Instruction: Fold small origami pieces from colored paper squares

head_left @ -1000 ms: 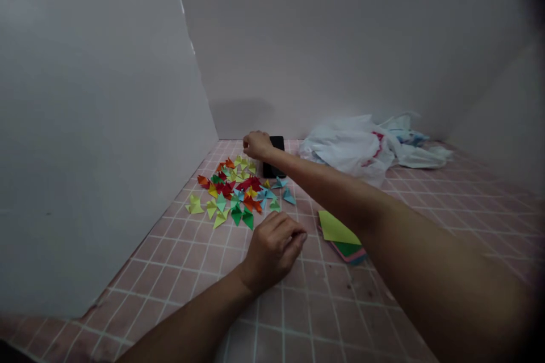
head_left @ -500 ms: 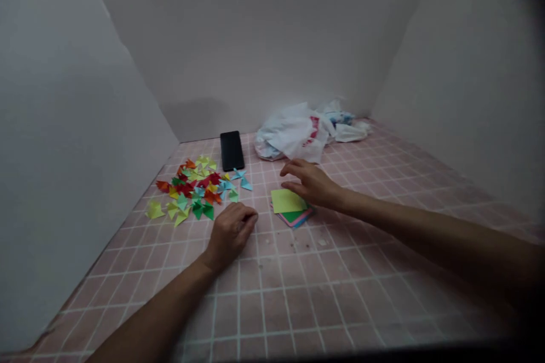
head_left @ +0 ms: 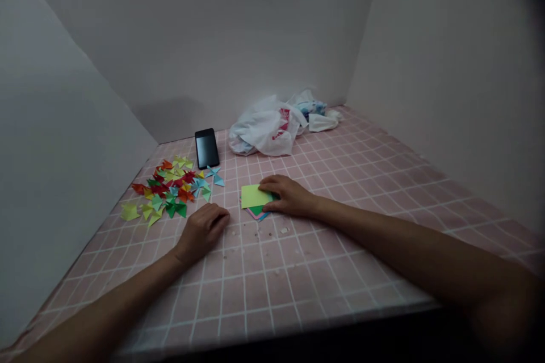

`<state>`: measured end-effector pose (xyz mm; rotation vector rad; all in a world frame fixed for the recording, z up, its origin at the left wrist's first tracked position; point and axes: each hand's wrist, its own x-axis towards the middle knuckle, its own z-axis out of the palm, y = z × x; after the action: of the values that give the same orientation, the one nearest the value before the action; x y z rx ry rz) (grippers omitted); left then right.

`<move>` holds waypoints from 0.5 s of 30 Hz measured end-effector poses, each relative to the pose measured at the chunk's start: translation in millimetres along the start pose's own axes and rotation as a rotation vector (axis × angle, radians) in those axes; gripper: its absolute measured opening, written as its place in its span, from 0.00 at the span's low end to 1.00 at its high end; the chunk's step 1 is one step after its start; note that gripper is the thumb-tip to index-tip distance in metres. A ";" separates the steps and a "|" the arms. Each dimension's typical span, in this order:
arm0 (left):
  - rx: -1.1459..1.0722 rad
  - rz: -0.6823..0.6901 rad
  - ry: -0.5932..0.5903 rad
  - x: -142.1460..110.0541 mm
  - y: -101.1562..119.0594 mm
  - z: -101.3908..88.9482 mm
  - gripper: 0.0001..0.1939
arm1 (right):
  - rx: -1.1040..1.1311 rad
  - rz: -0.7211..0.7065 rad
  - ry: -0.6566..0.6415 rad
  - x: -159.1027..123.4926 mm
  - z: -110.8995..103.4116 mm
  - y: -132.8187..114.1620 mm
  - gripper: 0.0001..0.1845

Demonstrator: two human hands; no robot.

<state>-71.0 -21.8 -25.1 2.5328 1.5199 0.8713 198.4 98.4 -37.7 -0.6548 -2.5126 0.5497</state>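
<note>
A small stack of coloured paper squares (head_left: pixel 256 210) lies on the checked cloth, a light yellow sheet (head_left: pixel 252 197) uppermost and green, pink and blue edges showing below. My right hand (head_left: pixel 289 195) rests at the stack's right side; its fingertips and thumb touch the paper, with a gap between them. To the left, my left hand (head_left: pixel 203 228) lies on the cloth with fingers curled in, and nothing shows in it. Beyond it is a loose pile of folded paper pieces (head_left: pixel 170 187) in red, orange, yellow, green and blue.
A black phone (head_left: pixel 207 148) lies behind the folded pieces. Crumpled white plastic bags (head_left: pixel 266 127) sit against the back wall. Pale walls enclose the left, back and right. The pink checked tablecloth (head_left: pixel 255 295) bears small specks near the stack; its front edge runs along the bottom.
My right hand has come down from above the stack's far right corner onto its right side. The whole view has shifted, so things appear farther left. My left hand stays curled on the cloth.
</note>
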 end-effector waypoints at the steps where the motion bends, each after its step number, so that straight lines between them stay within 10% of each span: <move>1: -0.026 -0.043 -0.034 1.3 -0.8 -1.6 0.07 | 0.009 -0.005 0.009 -0.7 0.0 0.4 0.24; 6: -0.101 -0.236 -0.164 17.7 -0.5 -7.5 0.07 | -0.028 -0.050 0.053 -3.2 2.8 -1.0 0.13; 15: -0.053 0.052 -0.077 43.3 4.3 29.6 0.15 | -0.143 -0.133 0.036 -4.6 0.4 -7.3 0.10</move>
<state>-37.6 18.6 -29.7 2.5478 1.3965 0.7987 199.2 90.0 -36.1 -0.5385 -2.5558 0.3102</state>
